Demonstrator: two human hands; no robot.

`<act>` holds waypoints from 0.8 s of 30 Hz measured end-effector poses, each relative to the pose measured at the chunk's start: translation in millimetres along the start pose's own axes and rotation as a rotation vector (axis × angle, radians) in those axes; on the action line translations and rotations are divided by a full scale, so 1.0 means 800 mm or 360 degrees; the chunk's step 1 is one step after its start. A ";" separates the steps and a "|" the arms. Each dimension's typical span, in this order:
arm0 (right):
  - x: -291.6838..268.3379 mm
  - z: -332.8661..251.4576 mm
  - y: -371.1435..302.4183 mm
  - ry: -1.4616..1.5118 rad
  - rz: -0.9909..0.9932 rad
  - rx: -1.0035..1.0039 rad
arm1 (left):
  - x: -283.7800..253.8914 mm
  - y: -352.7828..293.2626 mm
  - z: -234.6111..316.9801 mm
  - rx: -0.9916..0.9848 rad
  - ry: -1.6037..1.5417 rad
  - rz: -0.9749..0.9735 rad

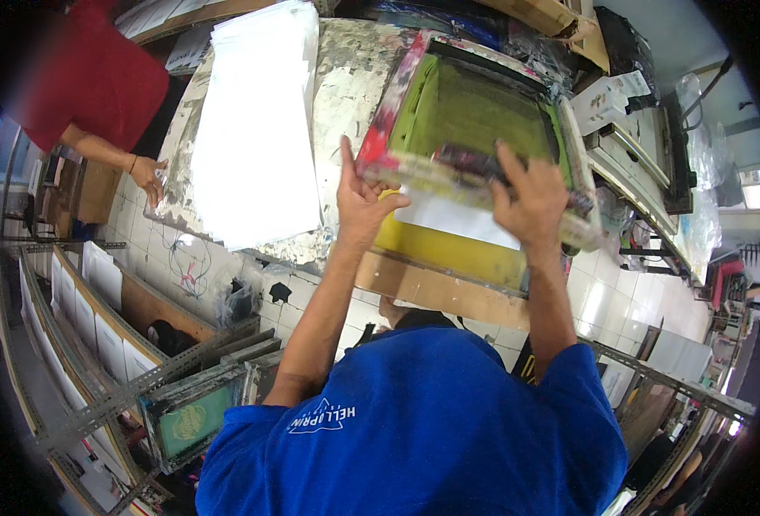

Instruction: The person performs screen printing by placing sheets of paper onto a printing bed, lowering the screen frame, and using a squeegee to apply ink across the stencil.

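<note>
A screen printing frame (380, 142) with a green mesh is tilted up at its near edge, which is blurred. My left hand (364, 206) is at its near left corner, thumb and index finger apart, the other fingers curled against the frame's edge. Across the near part of the mesh lies a dark, ink-stained squeegee (470, 161). My right hand (536, 202) grips it from above near its right part; some fingers are smeared by motion. Under the raised frame, a white sheet (457, 215) rests on a yellow printing base (449, 256).
A tall spread of white paper (255, 129) covers part of the stained table (346, 77) at the left. Beyond it stands a person in a red shirt (122, 77), one hand by the table edge. Metal racks (182, 365) with boards and frames stand at lower left.
</note>
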State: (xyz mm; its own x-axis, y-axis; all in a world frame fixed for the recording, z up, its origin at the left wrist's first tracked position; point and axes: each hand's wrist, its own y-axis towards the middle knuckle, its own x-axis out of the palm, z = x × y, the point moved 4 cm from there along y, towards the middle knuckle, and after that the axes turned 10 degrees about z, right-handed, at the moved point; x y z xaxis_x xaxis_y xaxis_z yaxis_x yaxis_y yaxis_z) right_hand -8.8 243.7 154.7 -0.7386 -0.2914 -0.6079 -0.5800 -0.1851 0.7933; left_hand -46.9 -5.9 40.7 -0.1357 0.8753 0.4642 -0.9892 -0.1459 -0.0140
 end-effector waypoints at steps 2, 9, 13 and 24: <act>0.010 -0.002 -0.039 0.0046 -0.0101 0.0100 | 0.001 -0.005 -0.027 -0.0100 0.0222 0.0044; 0.105 0.028 -0.119 0.0583 -0.0629 0.0674 | -0.084 -0.016 -0.102 0.0571 0.1435 0.0034; 0.131 0.008 -0.140 0.0076 -0.1211 0.0383 | -0.083 -0.017 -0.100 0.0655 0.1735 0.0003; 0.268 0.152 -0.082 -0.0026 -0.0765 0.0494 | -0.088 -0.017 -0.097 0.0589 0.1747 -0.0026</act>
State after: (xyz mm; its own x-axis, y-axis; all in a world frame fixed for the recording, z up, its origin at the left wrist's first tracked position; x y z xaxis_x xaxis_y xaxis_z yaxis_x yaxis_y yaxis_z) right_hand -171.2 307.6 -31.6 -0.3706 -0.2275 -0.9005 -0.9240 -0.0080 0.3823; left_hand -28.3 -29.9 -60.2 -0.2777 0.7810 -0.5594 -0.9391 -0.0982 0.3292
